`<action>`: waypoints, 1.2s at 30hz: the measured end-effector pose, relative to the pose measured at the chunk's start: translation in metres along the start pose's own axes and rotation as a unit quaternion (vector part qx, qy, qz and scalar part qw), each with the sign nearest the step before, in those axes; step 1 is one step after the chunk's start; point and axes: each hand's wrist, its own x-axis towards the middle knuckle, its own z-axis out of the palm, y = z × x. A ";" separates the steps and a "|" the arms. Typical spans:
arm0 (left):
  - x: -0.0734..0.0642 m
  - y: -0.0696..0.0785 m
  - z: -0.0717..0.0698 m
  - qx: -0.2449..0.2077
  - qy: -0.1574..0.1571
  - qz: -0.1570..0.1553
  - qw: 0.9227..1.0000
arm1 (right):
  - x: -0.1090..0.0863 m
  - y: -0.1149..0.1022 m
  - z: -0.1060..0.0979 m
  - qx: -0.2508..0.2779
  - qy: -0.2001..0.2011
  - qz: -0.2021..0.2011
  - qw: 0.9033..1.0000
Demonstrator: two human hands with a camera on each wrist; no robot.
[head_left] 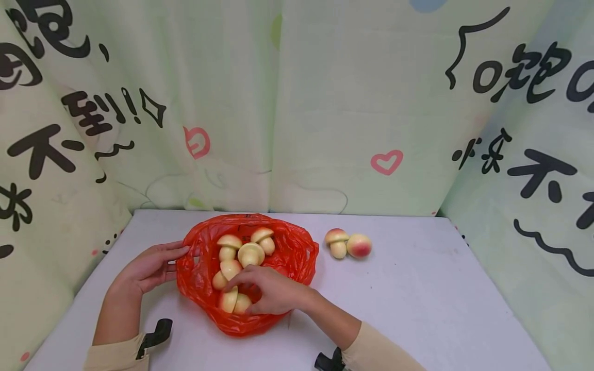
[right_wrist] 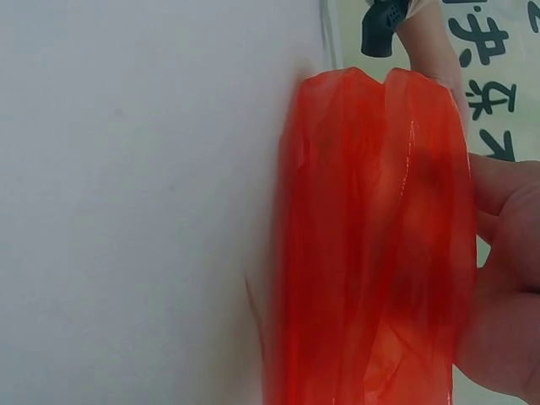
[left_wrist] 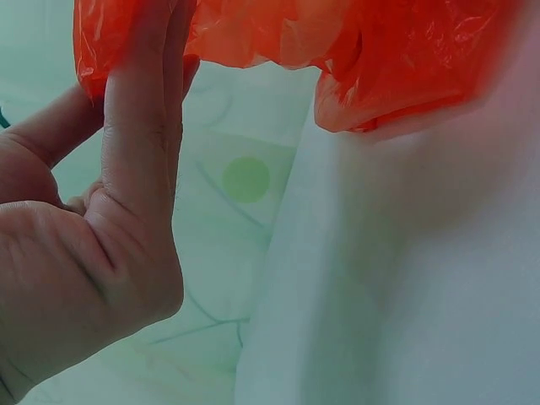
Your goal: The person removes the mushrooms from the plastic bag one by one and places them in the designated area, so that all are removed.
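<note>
A red plastic bag (head_left: 297,234) stands open on the table, its mouth facing up, with several cream-and-pink toy mushrooms (head_left: 251,254) inside. At its left rim, my left hand (head_left: 150,268) pinches the thin plastic between thumb and fingers; the left wrist view shows the bag's edge (left_wrist: 270,34) at those fingers. My right hand (head_left: 274,289) reaches into the bag, its thumb and fingers curled about a mushroom (head_left: 228,300) near the front. In the right wrist view the bag's wall (right_wrist: 371,236) hides the fingertips of the right hand (right_wrist: 510,270).
Two more mushrooms, one upright (head_left: 337,243) and one with its cap turned sideways (head_left: 359,246), lie on the white table (head_left: 408,293) right of the bag. A printed curtain (head_left: 325,103) hangs behind the table and along both sides.
</note>
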 end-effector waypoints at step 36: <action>0.000 -0.001 0.000 -0.009 -0.021 0.008 1.000 | 0.007 -0.004 0.014 -0.017 0.024 0.045 0.999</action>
